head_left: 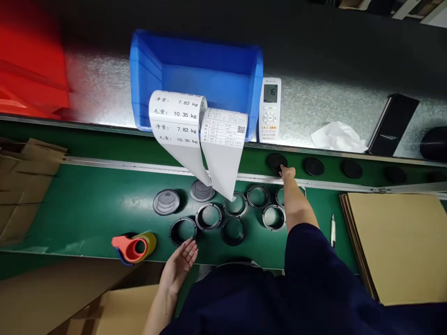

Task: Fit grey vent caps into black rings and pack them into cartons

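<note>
My right hand (287, 173) reaches to the far green strip, its fingers closed at the edge of a black disc (276, 162). Palm up at the near edge of the green table, my left hand (181, 263) is empty with its fingers apart, just below a black ring (183, 231). Several more black rings, one of them a ring (208, 217) near the middle, lie between my hands. Two round vent-like pieces, a left one (166, 202) and a right one (202, 190), rest behind them. My right forearm partly covers a ring.
A blue bin (206, 79) with two label rolls (178, 116) stands on the shelf beside a remote (270, 109). More discs (313, 166) line the strip. A tape dispenser (134, 247), a white cutter (333, 230) and cardboard sheets (401, 242) lie on the table.
</note>
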A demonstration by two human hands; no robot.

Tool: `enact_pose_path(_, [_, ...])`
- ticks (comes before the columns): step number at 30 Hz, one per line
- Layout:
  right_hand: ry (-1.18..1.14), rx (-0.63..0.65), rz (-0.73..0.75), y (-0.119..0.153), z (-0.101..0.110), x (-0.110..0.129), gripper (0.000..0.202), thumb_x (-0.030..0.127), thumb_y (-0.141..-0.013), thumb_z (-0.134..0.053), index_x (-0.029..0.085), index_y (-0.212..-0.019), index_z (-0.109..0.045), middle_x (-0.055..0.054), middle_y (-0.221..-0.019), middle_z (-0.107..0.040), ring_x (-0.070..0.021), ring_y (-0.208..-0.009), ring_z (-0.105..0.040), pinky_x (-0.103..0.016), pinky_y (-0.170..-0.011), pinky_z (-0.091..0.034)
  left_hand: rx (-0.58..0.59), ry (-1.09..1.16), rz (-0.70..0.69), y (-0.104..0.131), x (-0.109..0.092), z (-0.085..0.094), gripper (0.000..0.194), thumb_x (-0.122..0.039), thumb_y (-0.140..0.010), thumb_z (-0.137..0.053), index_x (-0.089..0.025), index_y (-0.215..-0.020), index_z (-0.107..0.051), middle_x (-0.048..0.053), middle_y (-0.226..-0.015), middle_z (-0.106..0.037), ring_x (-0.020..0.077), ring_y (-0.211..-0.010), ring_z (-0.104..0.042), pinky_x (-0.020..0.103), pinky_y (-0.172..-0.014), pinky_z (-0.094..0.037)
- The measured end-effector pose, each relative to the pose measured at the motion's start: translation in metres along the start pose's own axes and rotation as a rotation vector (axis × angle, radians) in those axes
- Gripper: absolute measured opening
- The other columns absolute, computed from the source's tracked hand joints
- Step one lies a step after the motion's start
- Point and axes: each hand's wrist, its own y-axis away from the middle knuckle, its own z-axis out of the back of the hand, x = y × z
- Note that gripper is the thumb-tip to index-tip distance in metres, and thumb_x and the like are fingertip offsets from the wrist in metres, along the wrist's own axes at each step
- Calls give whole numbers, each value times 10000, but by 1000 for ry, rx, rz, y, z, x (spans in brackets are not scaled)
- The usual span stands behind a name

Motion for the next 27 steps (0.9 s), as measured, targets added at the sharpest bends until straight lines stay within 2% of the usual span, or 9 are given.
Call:
enact_pose_path(3, [-224, 121, -195, 16, -24, -1, 218, 332, -1051, -616, 120, -1091, -644, -30, -942, -658, -119, -728, -640, -255, -650, -581, 30, -18, -17, 6, 8, -9, 210, -70, -955, -528, -114, -1046, -712, 126, -1030, -744, 178, -849, -748, 283, -796, -640])
enact_pose_path(5, [-362, 258, -294, 49, -49, -5, 216, 264, -1054, -596, 121, -892, -609, 19, -729, -610, -78, -567, -578, -189, -549, -536, 64, -45, -42, 12, 13, -16, 179, -82, -932, -596, -128, -1055, -717, 121, -1037, -745, 174, -860, -740, 286, -841, -623])
enact_pose_path(9, [-542, 668, -473, 176, -94, -30, 312, 165, -971, -650, 180, -702, -494, 28, -526, -561, -92, -463, -578, -160, -488, -520, 207, -31, -183, 28, 28, -32, 349, -114, -850, -752, -202, -1182, -696, 96, -1208, -723, 196, -1069, -701, 384, -1066, -520])
enact_pose_path(13, [-575, 1109, -617, 322, -108, -56, 247, 194, -865, -781, 170, -750, -563, -8, -584, -626, -132, -504, -637, -183, -465, -532, 296, 171, -406, 40, 37, -33, 466, -190, -848, -748, -257, -1298, -643, 59, -1224, -723, 245, -1237, -635, 451, -1142, -443])
enact_pose_path(16, [-491, 1418, -593, 375, -105, -62, 253, 337, -864, -806, 149, -883, -639, -67, -761, -705, -160, -601, -678, -242, -541, -588, 270, 309, -509, 56, 31, -15, 314, -346, -947, -618, -168, -1196, -692, 90, -1105, -755, 263, -1165, -670, 416, -1096, -488])
enact_pose_path(19, [-227, 1464, -120, 376, -102, -54, 414, 580, -910, -698, 168, -921, -655, -111, -890, -705, -226, -735, -695, -391, -691, -632, 316, 396, -592, 79, 23, 8, 408, -460, -1018, -483, -153, -1180, -699, 97, -1154, -749, 257, -1209, -652, 394, -1100, -488])
enact_pose_path(23, [-81, 1110, 887, 357, -97, -34, 496, 642, -979, -547, 243, -1216, -722, -138, -1289, -604, -328, -1238, -543, -566, -1125, -430, 404, 387, -485, 106, 27, 27, 624, -620, -1027, -402, -110, -1271, -668, 155, -1235, -721, 327, -1309, -590, 477, -1129, -462])
enact_pose_path(25, [7, 1133, 1158, 358, -94, -28, 491, 605, -1037, -435, 309, -1319, -707, -106, -1435, -516, -341, -1383, -389, -585, -1208, -298, 446, 396, -459, 115, 35, 30, 688, -652, -1038, -338, -100, -1297, -655, 168, -1275, -703, 338, -1323, -580, 489, -1133, -456])
enact_pose_path(27, [83, 1166, 1254, 365, -94, -26, 518, 585, -1065, -346, 333, -1349, -698, -88, -1479, -483, -342, -1418, -325, -589, -1225, -248, 462, 426, -477, 120, 44, 32, 712, -658, -1046, -292, -99, -1292, -657, 168, -1286, -699, 334, -1329, -576, 483, -1137, -454])
